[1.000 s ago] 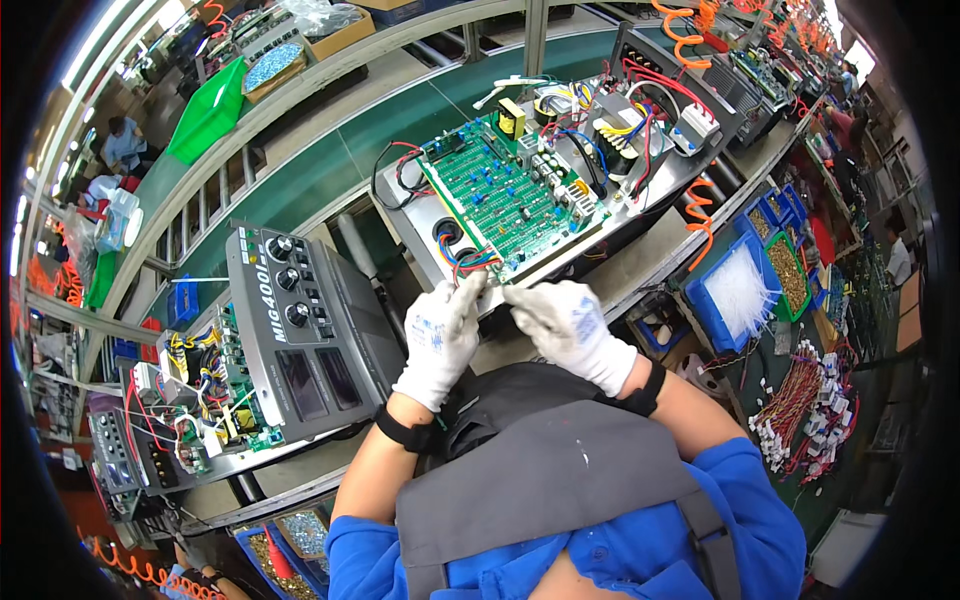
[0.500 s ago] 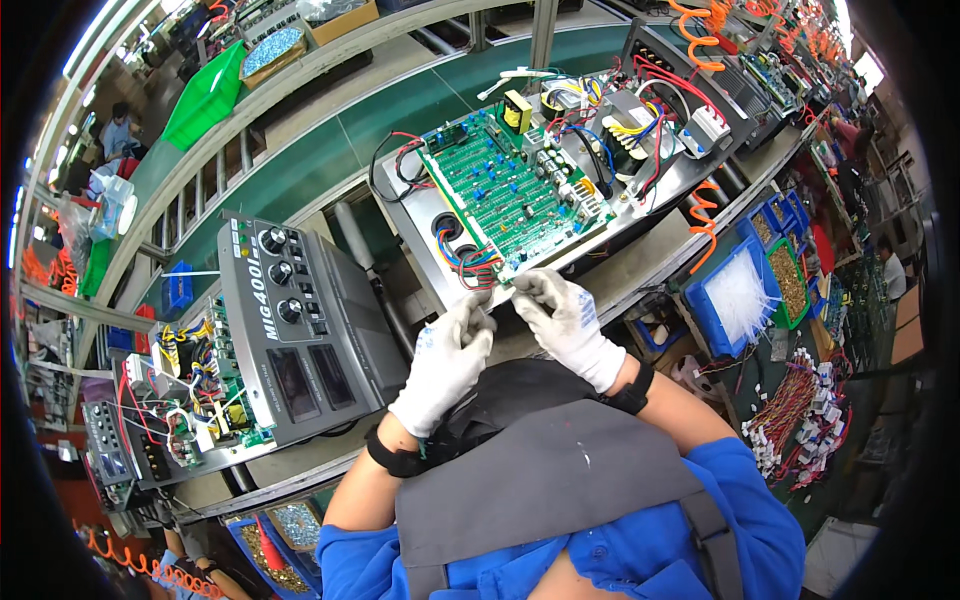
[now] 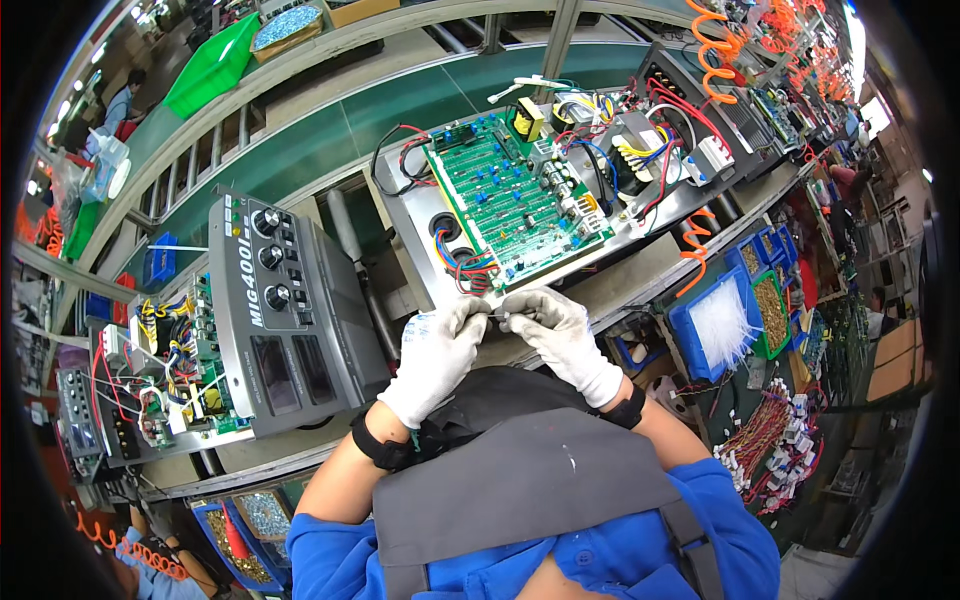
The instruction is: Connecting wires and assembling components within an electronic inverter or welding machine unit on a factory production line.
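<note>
Room btwn grey unit (image 3: pixel 297 320) & metal base (image 3: pixel 412 226); wires (image 3: pixel 468 270) block fwd path.

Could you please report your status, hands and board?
Left hand and right hand pinched close together; grip contents unclear. Green circuit board just beyond. Coloured wires nearby.

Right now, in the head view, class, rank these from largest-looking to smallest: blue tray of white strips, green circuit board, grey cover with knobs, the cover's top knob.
1. Grey cover
2. Green circuit board
3. Blue tray
4. Top knob
</note>
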Available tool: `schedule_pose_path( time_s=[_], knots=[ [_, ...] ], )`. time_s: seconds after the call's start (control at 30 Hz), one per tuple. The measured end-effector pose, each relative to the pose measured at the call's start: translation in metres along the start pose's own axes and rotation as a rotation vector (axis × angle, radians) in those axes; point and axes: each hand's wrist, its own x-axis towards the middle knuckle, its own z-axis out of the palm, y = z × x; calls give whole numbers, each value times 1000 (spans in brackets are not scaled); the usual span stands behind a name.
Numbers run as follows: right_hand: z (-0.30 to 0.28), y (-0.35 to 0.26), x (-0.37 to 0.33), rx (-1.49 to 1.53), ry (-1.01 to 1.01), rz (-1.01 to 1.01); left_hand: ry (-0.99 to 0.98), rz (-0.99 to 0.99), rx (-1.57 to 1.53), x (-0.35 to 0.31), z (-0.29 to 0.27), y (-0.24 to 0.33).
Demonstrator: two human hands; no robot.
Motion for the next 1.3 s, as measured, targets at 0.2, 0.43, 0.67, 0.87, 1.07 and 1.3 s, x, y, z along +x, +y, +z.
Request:
schedule_pose_path(
  time_s=[0.2,0.43,0.67,0.87,1.07,1.3],
  knots=[
    [0,-12,1,-408,-34,-141,24,91,96,2,4,-9],
    [2,-16,-3,-397,-12,-153,29,133,38,4,8,-16],
    [12,-17,10,-830,-1,-606,5,148,109,4,4,-10],
    [12,-26,17,-935,-157,-727,47,310,268,9,-4,-8],
    [41,-25,13,-910,-404,-725,267,379,437,25,-5,-22],
    [12,-85,42,-1002,-170,-859,97,468,662,0,-17,-26]
  ],
)
